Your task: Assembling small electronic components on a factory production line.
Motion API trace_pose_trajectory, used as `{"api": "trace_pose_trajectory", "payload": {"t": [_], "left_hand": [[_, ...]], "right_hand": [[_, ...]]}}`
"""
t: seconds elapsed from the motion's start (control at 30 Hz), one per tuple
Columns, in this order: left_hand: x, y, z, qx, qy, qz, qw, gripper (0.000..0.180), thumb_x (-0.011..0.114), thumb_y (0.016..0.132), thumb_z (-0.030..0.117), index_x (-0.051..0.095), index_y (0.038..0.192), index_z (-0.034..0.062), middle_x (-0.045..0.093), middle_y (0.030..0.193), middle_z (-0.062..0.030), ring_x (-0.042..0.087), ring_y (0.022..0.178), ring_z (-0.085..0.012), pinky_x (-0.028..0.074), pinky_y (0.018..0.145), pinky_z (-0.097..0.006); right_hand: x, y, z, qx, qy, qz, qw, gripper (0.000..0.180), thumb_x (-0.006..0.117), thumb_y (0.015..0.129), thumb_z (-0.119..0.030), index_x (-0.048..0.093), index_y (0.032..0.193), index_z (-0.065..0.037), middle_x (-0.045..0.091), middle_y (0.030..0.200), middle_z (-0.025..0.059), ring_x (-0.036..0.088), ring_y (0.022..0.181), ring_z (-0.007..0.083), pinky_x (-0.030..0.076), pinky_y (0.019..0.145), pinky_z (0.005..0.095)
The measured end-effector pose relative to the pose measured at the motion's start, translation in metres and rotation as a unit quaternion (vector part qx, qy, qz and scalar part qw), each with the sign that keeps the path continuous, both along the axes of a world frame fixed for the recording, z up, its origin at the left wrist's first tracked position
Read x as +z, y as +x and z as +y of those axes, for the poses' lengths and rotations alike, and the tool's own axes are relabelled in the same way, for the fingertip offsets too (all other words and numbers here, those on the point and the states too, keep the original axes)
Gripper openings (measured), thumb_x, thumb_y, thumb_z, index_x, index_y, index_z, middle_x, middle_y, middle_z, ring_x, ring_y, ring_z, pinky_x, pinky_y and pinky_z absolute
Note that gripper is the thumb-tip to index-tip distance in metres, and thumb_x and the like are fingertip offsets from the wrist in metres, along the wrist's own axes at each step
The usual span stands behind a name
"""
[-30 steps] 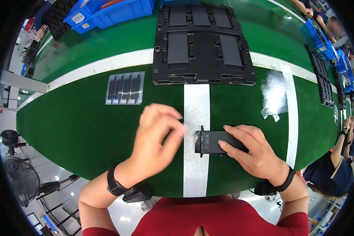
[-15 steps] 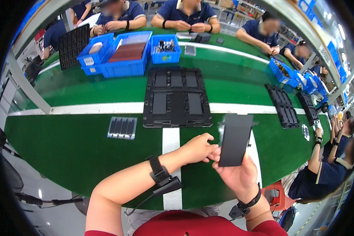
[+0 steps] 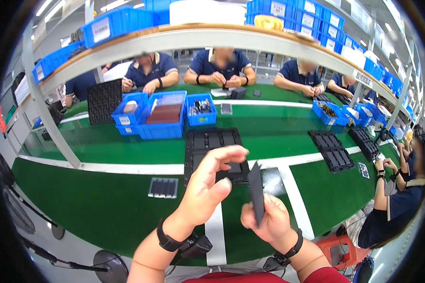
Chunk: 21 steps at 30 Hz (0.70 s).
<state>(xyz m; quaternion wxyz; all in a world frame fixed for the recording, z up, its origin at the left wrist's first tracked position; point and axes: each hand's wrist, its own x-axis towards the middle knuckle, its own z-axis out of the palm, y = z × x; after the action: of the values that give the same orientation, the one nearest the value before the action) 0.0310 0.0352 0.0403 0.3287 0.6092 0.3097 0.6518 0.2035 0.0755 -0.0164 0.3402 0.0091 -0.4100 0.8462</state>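
Observation:
My right hand (image 3: 270, 221) pinches a thin, flat, dark rectangular panel (image 3: 257, 195), turned nearly edge-on above the green table. To the left of it my left hand (image 3: 207, 186) is raised with thumb and fingers apart, holding nothing and not touching the panel. Behind my left hand lies a black plastic tray (image 3: 191, 151) with rectangular pockets; the hand covers part of it. A clear, shiny plastic sheet (image 3: 273, 182) shows on the table just behind the panel. Left of my hands sits a small clear pack of black strips (image 3: 163, 188).
Blue bins (image 3: 161, 130) with brown sheets and small parts stand across the table. More black trays (image 3: 331, 151) lie to the right. An overhead shelf (image 3: 198, 37) carries blue boxes. Several co-workers sit opposite and at right. A red stool (image 3: 342, 250) stands at the lower right.
My left hand has risen from beside the panel and opened. The panel in my right hand has turned from face-on to nearly edge-on. The view has tilted up, bringing in the shelf.

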Motion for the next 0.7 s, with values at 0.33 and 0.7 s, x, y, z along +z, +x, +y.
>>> {"api": "trace_pose_trajectory", "payload": {"t": [0.33, 0.7], "left_hand": [[0.011, -0.01, -0.015, -0.018, 0.156, -0.065, 0.986, 0.074, 0.07, 0.069, -0.005, 0.029, 0.131, -0.0036, 0.063, 0.083, -0.0103, 0.06, 0.08, -0.0154, 0.043, 0.083, -0.031], [0.035, -0.014, -0.046, 0.058, -0.019, -0.139, 0.988, 0.027, 0.059, 0.083, 0.008, 0.057, 0.106, -0.0066, 0.061, 0.101, -0.0118, 0.059, 0.088, -0.0165, 0.047, 0.08, -0.029]], "right_hand": [[0.043, -0.035, -0.008, 0.218, -0.009, 0.013, 0.976, 0.04, 0.029, 0.097, -0.03, 0.053, 0.095, 0.001, 0.058, 0.064, 0.0089, 0.053, 0.053, 0.0156, 0.041, 0.053, 0.027], [0.072, -0.052, -0.002, -0.295, 0.491, -0.113, 0.812, 0.008, 0.061, 0.083, -0.005, 0.062, 0.087, 0.001, 0.065, 0.067, 0.0066, 0.06, 0.057, 0.0081, 0.046, 0.052, 0.0214]]}}
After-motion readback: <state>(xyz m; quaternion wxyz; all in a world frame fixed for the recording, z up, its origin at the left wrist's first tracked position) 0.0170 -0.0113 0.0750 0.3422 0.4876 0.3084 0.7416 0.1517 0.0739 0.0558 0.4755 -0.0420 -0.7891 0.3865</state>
